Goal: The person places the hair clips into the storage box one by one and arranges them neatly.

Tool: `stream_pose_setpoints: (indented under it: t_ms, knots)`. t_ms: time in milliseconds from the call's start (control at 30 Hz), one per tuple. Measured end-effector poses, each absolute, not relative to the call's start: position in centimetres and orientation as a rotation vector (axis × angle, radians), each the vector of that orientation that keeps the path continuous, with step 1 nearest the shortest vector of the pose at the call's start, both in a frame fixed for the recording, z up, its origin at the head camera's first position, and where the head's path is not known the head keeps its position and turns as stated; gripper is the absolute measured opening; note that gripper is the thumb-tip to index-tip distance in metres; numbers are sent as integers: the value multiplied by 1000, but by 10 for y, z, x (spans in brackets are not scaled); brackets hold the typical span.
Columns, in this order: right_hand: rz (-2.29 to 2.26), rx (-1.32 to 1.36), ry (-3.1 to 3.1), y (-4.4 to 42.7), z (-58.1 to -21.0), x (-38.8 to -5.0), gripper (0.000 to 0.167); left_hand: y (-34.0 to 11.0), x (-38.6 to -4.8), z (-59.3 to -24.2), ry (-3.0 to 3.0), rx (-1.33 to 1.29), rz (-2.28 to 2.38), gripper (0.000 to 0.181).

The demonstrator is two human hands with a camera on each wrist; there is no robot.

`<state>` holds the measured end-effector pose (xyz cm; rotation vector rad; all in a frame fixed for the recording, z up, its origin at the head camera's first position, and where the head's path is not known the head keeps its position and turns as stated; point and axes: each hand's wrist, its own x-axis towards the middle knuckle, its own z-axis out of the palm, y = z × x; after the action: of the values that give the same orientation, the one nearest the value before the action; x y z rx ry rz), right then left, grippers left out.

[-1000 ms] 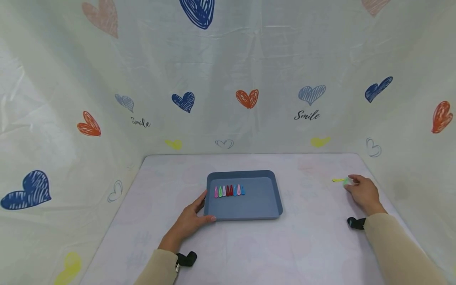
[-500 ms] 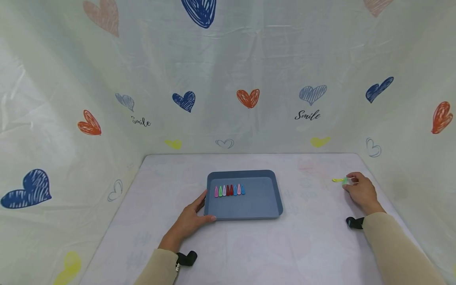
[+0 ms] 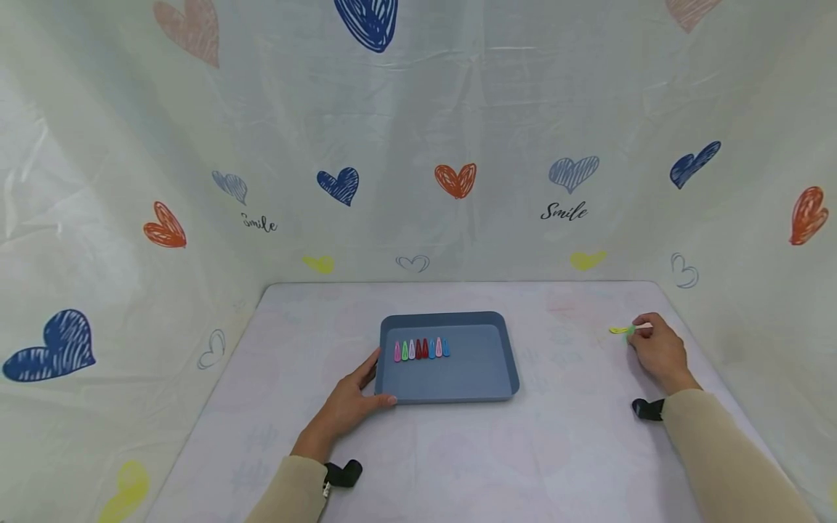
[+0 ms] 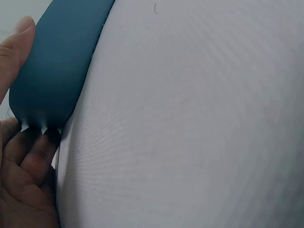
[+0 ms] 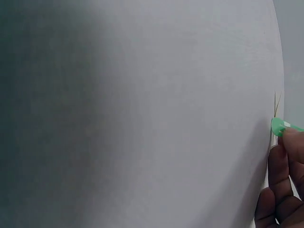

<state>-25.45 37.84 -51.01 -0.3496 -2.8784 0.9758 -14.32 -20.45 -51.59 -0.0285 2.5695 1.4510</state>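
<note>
My left hand (image 3: pixel 346 410) rests at the near left corner of a blue-grey tray (image 3: pixel 458 392), thumb along the front rim and fingers against the left side. In the left wrist view, the fingertips touch the wall of the tray (image 4: pixel 61 61). Inside the tray, several snap hair clips (image 3: pixel 421 349) in pink, green, red and blue lie in a row. At the right side of the table, my right hand (image 3: pixel 660 354) pinches a green hair clip (image 5: pixel 277 126) between thumb and finger. Just left of its fingertips is a yellow hair clip (image 3: pixel 617 330).
The white table (image 3: pixel 458 465) has its far edge against a hanging sheet (image 3: pixel 510 240) printed with hearts. Sheeting also stands along both sides. A black wrist strap mount (image 3: pixel 343 474) sits at my left cuff, and another black mount (image 3: pixel 647 410) at my right.
My right hand has shifted slightly left with the green hair clip, closer to the yellow one. The left hand and the tray stay where they were.
</note>
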Motion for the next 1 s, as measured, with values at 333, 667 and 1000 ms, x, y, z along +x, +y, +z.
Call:
stream_pose_setpoints:
  t_ms: [333, 667, 1000]
  knots:
    - [1076, -277, -2813, 358, -503, -255, 29, -205, -144, -517, 2564, -22, 1450, 110]
    - [1250, -218, -2705, 315, -487, -252, 29, -204, -145, -517, 2573, -22, 1434, 110]
    - [1377, -39, -2624, 281, -479, -251, 25, -204, -144, -517, 2577, -23, 1431, 109]
